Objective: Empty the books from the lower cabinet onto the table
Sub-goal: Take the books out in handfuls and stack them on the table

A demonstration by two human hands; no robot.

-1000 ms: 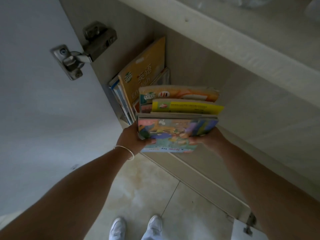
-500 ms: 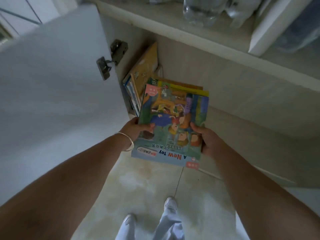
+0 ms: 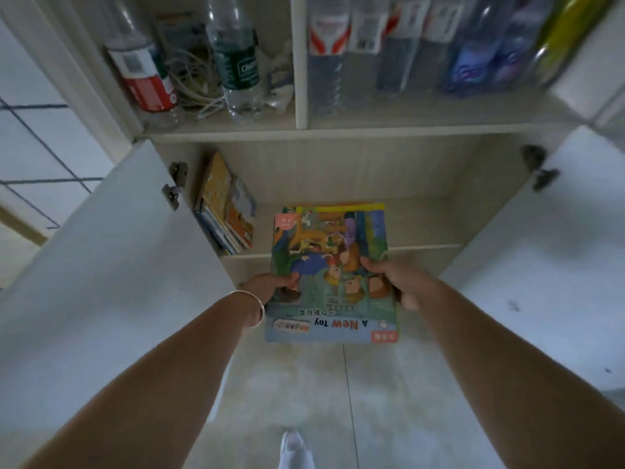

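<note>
I hold a flat stack of thin picture books (image 3: pixel 333 265) in front of the open lower cabinet (image 3: pixel 422 218), top cover reading "A New Toy". My left hand (image 3: pixel 270 286) grips the stack's left edge, thumb on the cover. My right hand (image 3: pixel 394 282) grips its right edge the same way. More books (image 3: pixel 225 208) lean upright against the cabinet's left wall, an orange-yellow one in front. The table is not in view.
Both white cabinet doors stand open, left door (image 3: pixel 111 265) and right door (image 3: pixel 548 258), flanking my arms. The shelf above (image 3: pixel 304 132) holds several bottles and a tangle of cord. Pale tiled floor lies below, with my shoe (image 3: pixel 294 448) at the bottom.
I have pulled the stack out of the cabinet and towards me, tilting it flat so the cover faces up. My view has backed away and risen, showing the upper shelf and both doors.
</note>
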